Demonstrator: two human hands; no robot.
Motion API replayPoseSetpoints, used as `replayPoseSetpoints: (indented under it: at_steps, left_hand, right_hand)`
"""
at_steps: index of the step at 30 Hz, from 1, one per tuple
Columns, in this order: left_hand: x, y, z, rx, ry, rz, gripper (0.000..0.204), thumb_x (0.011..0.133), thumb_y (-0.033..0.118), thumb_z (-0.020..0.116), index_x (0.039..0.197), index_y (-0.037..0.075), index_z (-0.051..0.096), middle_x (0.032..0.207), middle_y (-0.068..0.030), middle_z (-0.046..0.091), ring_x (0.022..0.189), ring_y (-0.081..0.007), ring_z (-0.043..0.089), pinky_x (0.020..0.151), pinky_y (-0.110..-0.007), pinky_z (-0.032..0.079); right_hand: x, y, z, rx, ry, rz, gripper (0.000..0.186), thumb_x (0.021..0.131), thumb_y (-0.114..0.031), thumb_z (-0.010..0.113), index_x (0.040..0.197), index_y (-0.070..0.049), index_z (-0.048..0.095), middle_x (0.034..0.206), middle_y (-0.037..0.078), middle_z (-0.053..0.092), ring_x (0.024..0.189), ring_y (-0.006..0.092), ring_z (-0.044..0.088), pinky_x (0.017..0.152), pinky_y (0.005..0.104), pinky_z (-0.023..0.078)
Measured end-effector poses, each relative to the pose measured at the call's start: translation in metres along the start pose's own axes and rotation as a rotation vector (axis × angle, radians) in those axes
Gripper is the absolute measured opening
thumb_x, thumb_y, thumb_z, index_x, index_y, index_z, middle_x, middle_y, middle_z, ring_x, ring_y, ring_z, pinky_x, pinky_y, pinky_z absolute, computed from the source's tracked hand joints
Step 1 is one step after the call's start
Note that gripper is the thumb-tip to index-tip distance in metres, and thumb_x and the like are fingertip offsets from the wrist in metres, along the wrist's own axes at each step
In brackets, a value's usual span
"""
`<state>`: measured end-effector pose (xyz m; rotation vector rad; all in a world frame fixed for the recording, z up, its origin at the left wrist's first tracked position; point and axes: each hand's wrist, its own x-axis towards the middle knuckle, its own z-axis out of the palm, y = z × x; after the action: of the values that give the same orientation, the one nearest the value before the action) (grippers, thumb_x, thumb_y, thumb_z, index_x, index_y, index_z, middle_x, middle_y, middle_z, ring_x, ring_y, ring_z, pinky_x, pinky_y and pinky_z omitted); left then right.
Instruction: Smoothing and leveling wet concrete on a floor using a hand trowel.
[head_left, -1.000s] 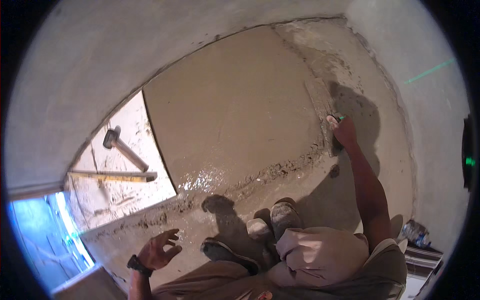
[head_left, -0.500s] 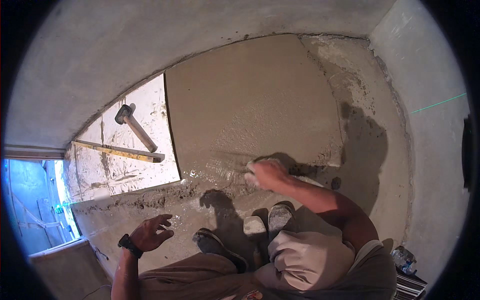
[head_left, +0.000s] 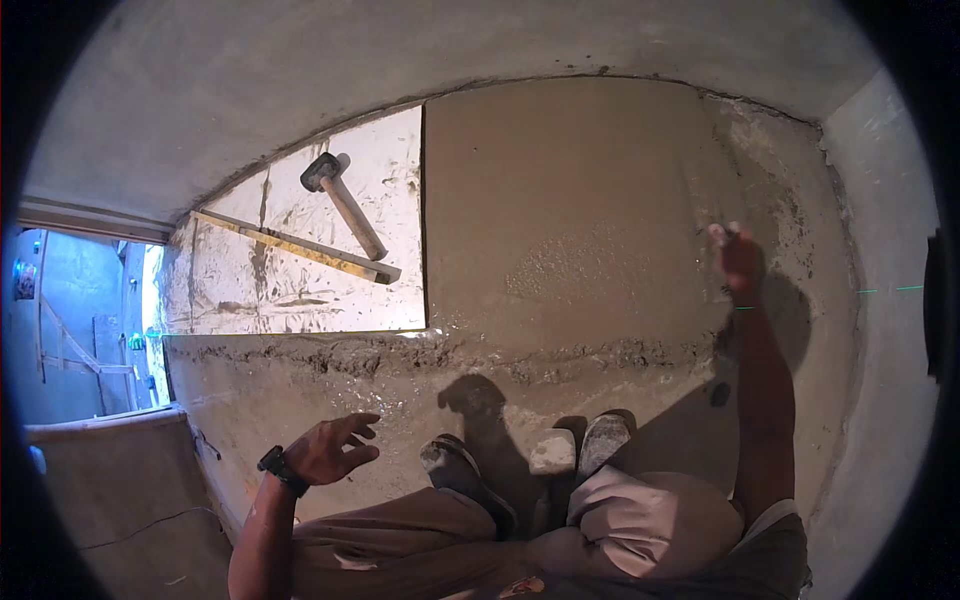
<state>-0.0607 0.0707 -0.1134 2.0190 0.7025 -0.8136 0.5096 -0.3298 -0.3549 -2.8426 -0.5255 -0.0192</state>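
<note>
My right hand (head_left: 737, 258) grips a flat trowel (head_left: 708, 280), blurred and partly hidden, on the right part of the smoothed wet mortar bed (head_left: 570, 180). My left hand (head_left: 335, 448), with a black watch, hangs open above the floor at lower left, holding nothing. Left of the bed lies a pale, mortar-smeared tile (head_left: 220, 290), with a rubber mallet (head_left: 353, 215) and a yellow straight bar (head_left: 290, 250) resting on it. A rough ridge of mortar (head_left: 560, 360) runs along the near edge. A second tool (head_left: 552, 452) stands between my shoes.
Grey plastered walls (head_left: 480, 35) border the floor behind and at the right (head_left: 880, 220), where a thin green laser line crosses. At the left is an opening (head_left: 90, 320) to a brighter space, with a low wall (head_left: 110, 480) and a cable below it.
My right hand swept the trowel leftward to the middle of the bed, then back to the far right. My left hand stayed open. The view turned, shifting the tile rightward in the picture.
</note>
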Motion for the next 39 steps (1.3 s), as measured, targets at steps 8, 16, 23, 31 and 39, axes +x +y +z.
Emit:
replayPoseSetpoints:
  at_steps: [8, 16, 23, 31, 39]
  left_hand:
    - [-0.021, 0.002, 0.009, -0.097, -0.025, -0.024, 0.057, 0.091, 0.013, 0.075, 0.141, 0.001, 0.052, 0.117, -0.0156, 0.072, 0.100, -0.0260, 0.073, 0.085, -0.038, 0.059]
    - [-0.027, 0.007, 0.008, -0.096, -0.020, -0.021, 0.056, 0.092, 0.014, 0.075, 0.141, 0.001, 0.052, 0.117, -0.0160, 0.071, 0.100, -0.0256, 0.073, 0.087, -0.038, 0.058]
    - [-0.025, -0.005, 0.008, -0.098, -0.015, -0.015, 0.057, 0.093, 0.024, 0.074, 0.140, 0.001, 0.053, 0.118, -0.0192, 0.071, 0.102, -0.0298, 0.073, 0.087, -0.040, 0.059]
    - [-0.018, 0.005, 0.008, -0.096, -0.048, 0.021, 0.055, 0.093, 0.020, 0.074, 0.140, 0.001, 0.053, 0.117, -0.0187, 0.071, 0.101, -0.0290, 0.073, 0.086, -0.039, 0.059]
    - [-0.038, -0.002, 0.019, -0.179, -0.058, -0.050, 0.057, 0.093, 0.020, 0.075, 0.142, 0.001, 0.051, 0.118, -0.0177, 0.071, 0.103, -0.0271, 0.072, 0.088, -0.038, 0.058]
  right_hand:
    - [0.050, -0.030, 0.047, 0.232, -0.038, -0.227, 0.057, 0.095, -0.054, 0.064, 0.110, 0.001, 0.069, 0.105, 0.026, 0.070, 0.102, 0.0439, 0.066, 0.087, 0.0454, 0.053]
    - [-0.099, -0.251, -0.032, 0.239, -0.596, -0.536, 0.038, 0.095, -0.043, 0.065, 0.108, -0.008, 0.068, 0.100, 0.020, 0.071, 0.097, 0.0413, 0.068, 0.084, 0.0512, 0.053]
    - [-0.190, -0.264, -0.014, 0.105, -0.979, -0.842, 0.037, 0.097, -0.041, 0.061, 0.111, -0.007, 0.062, 0.102, 0.021, 0.069, 0.099, 0.0431, 0.067, 0.085, 0.0562, 0.052]
    - [-0.150, -0.259, 0.008, 0.209, -0.706, -0.822, 0.029, 0.099, -0.032, 0.053, 0.099, -0.003, 0.060, 0.104, 0.026, 0.067, 0.099, 0.0459, 0.066, 0.082, 0.0588, 0.050]
    - [-0.046, -0.315, 0.018, 0.266, -0.648, -0.666, 0.026, 0.093, -0.029, 0.067, 0.090, -0.003, 0.063, 0.091, 0.021, 0.069, 0.090, 0.0426, 0.069, 0.073, 0.0568, 0.051]
